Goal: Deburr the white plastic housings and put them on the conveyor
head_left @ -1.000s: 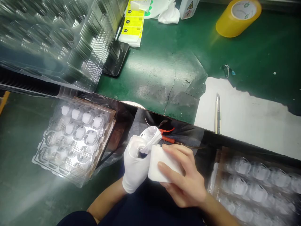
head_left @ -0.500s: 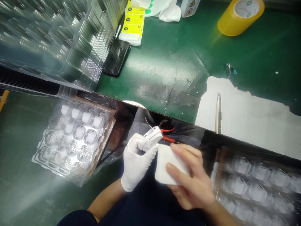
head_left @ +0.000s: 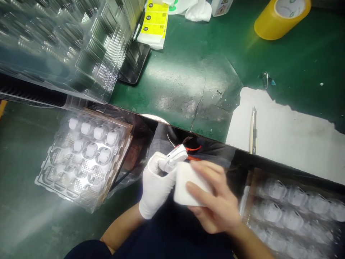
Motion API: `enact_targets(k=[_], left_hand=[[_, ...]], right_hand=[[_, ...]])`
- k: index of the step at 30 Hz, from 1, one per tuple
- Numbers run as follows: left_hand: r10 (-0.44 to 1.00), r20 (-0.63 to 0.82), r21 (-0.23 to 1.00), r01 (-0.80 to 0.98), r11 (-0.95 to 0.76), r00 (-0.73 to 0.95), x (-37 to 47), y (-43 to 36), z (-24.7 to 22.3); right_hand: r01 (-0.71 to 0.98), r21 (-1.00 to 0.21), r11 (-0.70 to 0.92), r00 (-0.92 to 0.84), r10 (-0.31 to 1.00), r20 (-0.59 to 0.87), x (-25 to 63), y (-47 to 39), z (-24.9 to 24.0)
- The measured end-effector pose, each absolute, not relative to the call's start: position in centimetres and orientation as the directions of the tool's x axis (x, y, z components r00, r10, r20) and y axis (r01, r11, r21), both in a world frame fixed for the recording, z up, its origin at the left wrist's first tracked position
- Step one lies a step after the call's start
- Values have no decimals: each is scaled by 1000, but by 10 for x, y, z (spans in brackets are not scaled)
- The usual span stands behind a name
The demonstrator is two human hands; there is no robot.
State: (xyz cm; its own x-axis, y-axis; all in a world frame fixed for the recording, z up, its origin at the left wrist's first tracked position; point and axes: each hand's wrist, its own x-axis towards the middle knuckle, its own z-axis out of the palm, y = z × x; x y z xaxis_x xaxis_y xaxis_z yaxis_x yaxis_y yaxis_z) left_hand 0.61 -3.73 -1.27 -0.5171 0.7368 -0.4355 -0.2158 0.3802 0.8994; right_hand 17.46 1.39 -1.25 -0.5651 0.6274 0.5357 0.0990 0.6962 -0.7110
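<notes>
In a white glove, my left hand (head_left: 157, 183) is closed round a small white plastic housing (head_left: 176, 154), tilted with its top end showing above the fingers. My bare right hand (head_left: 215, 198) grips a thick white square pad (head_left: 190, 183) with rounded corners, fingers on its upper face and edge. The pad's left side is up against the glove and the lower end of the housing, so I cannot tell if it touches the plastic. Behind the housing, a red-handled tool (head_left: 192, 148) is partly hidden over my lap.
On the left, a clear blister tray (head_left: 81, 169) holds several white parts; more trays (head_left: 285, 212) sit at lower right. The green bench (head_left: 172, 79) bears a phone (head_left: 134, 64), yellow labels (head_left: 153, 25), a tape roll (head_left: 280, 21), and a cutter knife (head_left: 253, 131) on white paper.
My right hand has moved the white pad slightly left and up, closer over the lower end of the housing. My left hand keeps hold of the housing. The view has shifted slightly.
</notes>
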Motion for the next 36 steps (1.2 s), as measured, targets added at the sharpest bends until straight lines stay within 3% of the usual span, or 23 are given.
enact_targets(k=[8, 15, 17, 19, 21, 23, 24, 26, 29, 32, 36], left_hand=[[755, -503, 828, -486, 280, -421, -7, -27, -7], [769, -551, 728, -637, 253, -324, -23, -32, -9], [791, -567, 643, -724, 250, -230, -28, -31, -10], [803, -576, 558, -792, 250, -152, -31, -30, -11], [800, -588, 506, -826, 247, -122, -33, -30, -14], [794, -601, 463, -849, 254, -91, -31, -30, -18], [789, -611, 436, -860, 264, -67, -29, -29, -21], [765, -643, 365, -884, 292, -13, -24, -26, -25], [709, -702, 247, -911, 331, 67, -13, -23, -27], [665, -741, 189, -922, 338, 92, -3, -22, -25], [629, -773, 161, -934, 320, 83, 6, -22, -20]], right_hand=[[383, -710, 591, -242, 806, 541, 164, 103, -40], [515, -605, 608, -531, 780, 333, 70, 232, -71], [558, -587, 586, -532, 796, 288, 58, 231, -67], [540, -650, 534, -485, 829, 278, 65, 207, -56], [421, -808, 412, -450, 869, 208, 86, 165, -45], [268, -956, 118, -495, 868, -31, 111, 120, -40], [217, -975, -46, -531, 832, -158, 122, 99, -41], [146, -936, -320, -540, 767, -347, 139, 67, -48], [5, -821, -571, -451, 732, -511, 148, 41, -62], [-111, -721, -684, -422, 689, -589, 151, 32, -68], [-163, -695, -700, -419, 687, -594, 155, 29, -67]])
